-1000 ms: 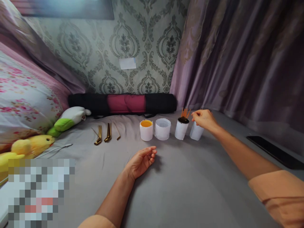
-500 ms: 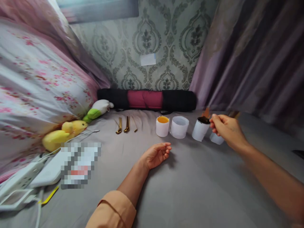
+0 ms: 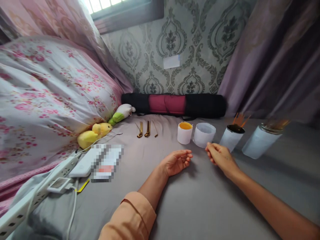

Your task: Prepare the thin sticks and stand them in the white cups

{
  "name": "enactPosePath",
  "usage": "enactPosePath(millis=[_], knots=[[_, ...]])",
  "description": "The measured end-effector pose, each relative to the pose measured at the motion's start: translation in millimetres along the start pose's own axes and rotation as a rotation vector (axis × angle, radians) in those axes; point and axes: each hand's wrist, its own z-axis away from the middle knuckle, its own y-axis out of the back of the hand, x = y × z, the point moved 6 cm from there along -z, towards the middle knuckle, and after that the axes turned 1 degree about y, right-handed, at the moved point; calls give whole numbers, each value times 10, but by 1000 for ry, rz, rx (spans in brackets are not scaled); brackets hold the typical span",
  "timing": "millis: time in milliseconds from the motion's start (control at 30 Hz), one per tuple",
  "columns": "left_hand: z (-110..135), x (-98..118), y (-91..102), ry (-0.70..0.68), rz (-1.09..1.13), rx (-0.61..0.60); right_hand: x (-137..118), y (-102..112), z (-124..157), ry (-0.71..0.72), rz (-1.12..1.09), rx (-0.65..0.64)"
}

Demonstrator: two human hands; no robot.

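My left hand (image 3: 177,163) rests on the grey sheet, palm turned inward, its fingers loosely curled with nothing seen in them. Thumb and fingers of my right hand (image 3: 221,159) are pinched together, in front of the wide white cup (image 3: 204,137); anything between them is too small to make out. Left of that cup stands a smaller white cup (image 3: 184,135) with an orange-yellow inside. To the right are a dark-rimmed white container (image 3: 230,139) with thin orange sticks and a white-wrapped jar (image 3: 260,143) with brownish sticks. Gold-coloured thin sticks (image 3: 147,129) lie in groups further left.
A black and maroon roll bag (image 3: 167,105) lies along the wall. On the left are plush toys (image 3: 93,135), a white power bank (image 3: 83,163), a blurred-out packet (image 3: 107,168), and a power strip (image 3: 37,200) with cables. A floral cloth (image 3: 55,90) rises behind them.
My right hand has moved left and nearer, from the dark-rimmed container to the front of the wide cup. The left hand stays on the sheet. The view has turned left.
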Motion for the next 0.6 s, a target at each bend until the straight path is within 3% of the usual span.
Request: enactPosePath(millis=[167,500,600], knots=[[12,44,24,-42,-31,31,195,-132,36,19,37,-38],[17,274,183,-236,-61,229,179,-116,71,152,110,6],[24,321,217,-266,-169,318,166,-108,82,163,123,16]])
